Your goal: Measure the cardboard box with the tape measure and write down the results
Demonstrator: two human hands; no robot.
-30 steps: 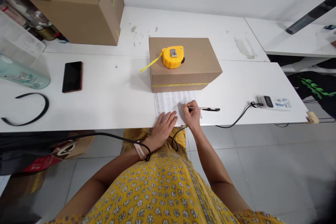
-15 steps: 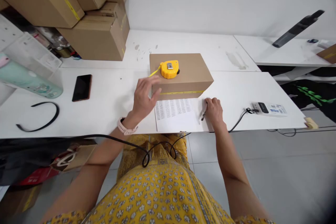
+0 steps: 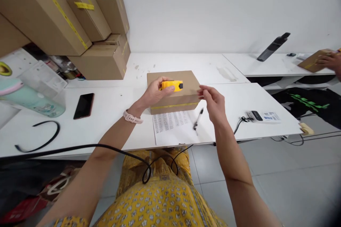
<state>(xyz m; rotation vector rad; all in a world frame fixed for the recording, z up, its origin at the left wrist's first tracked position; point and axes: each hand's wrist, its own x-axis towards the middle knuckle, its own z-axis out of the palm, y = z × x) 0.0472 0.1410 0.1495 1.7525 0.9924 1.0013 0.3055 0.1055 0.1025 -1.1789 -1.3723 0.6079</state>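
Note:
My left hand [image 3: 156, 93] is closed around a yellow tape measure [image 3: 176, 86], over the top of a brown cardboard box [image 3: 186, 78]. At the box's right front corner is my right hand [image 3: 214, 102], its fingers partly bent and apart, with nothing visible in them. Whether its fingertips touch the box I cannot tell. A printed sheet of paper [image 3: 170, 134] lies in front of the box, partly under it. On the sheet's right edge rests a pen [image 3: 198, 118].
Left on the white table [image 3: 106, 131] are a phone [image 3: 84, 105], a black strap [image 3: 54, 133] and a mint bottle [image 3: 39, 103]. Cardboard boxes [image 3: 98, 60] are stacked behind. A white device [image 3: 263, 116] with a cable lies right. Another person's hand [image 3: 333, 61] touches a box far right.
My left hand has picked up the tape measure from the box top. My right hand has let go of the pen and moved up to the box's corner. The view has shifted.

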